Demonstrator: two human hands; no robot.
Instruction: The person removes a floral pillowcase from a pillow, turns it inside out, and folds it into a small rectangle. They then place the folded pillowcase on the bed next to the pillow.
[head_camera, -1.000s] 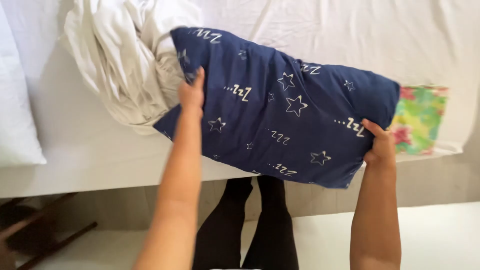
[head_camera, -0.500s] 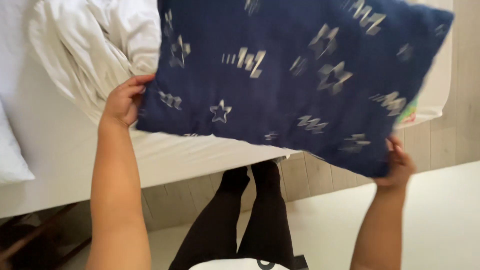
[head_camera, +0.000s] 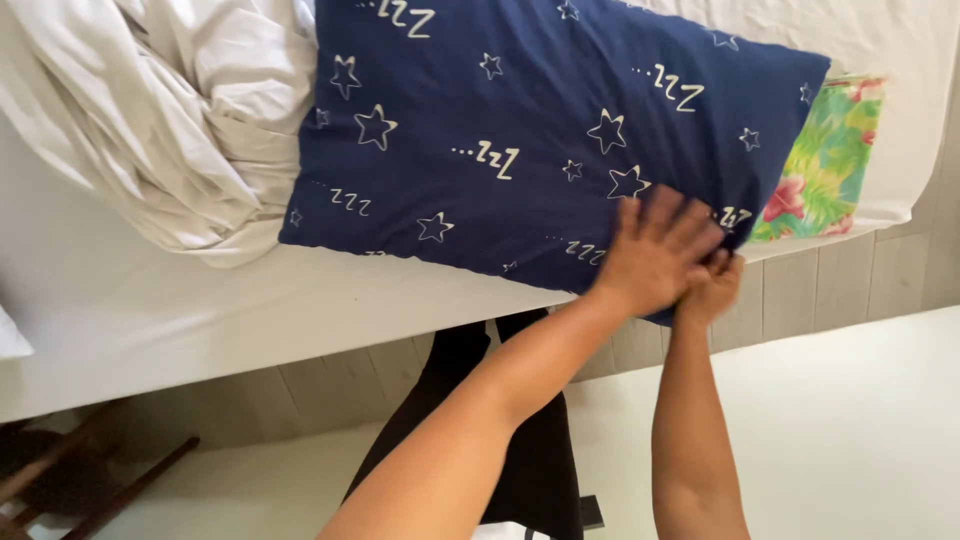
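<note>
A dark blue pillow (head_camera: 520, 140) with white stars and letter marks lies on the white bed (head_camera: 200, 300), its near right corner hanging over the bed's edge. My left hand (head_camera: 655, 250) lies flat on that corner, fingers spread. My right hand (head_camera: 712, 288) sits just below and partly under the left one, gripping the same corner of the pillow.
A crumpled white duvet (head_camera: 170, 120) is heaped on the bed to the left of the pillow. A green floral pillow (head_camera: 830, 165) peeks out at the right. Dark wooden legs (head_camera: 90, 480) show at the lower left. My black-trousered legs (head_camera: 480, 400) stand by the bed.
The pillow, lifted up half a second ago, now lies back on the bed. My left hand has crossed from the pillow's left side to its right corner beside my right hand.
</note>
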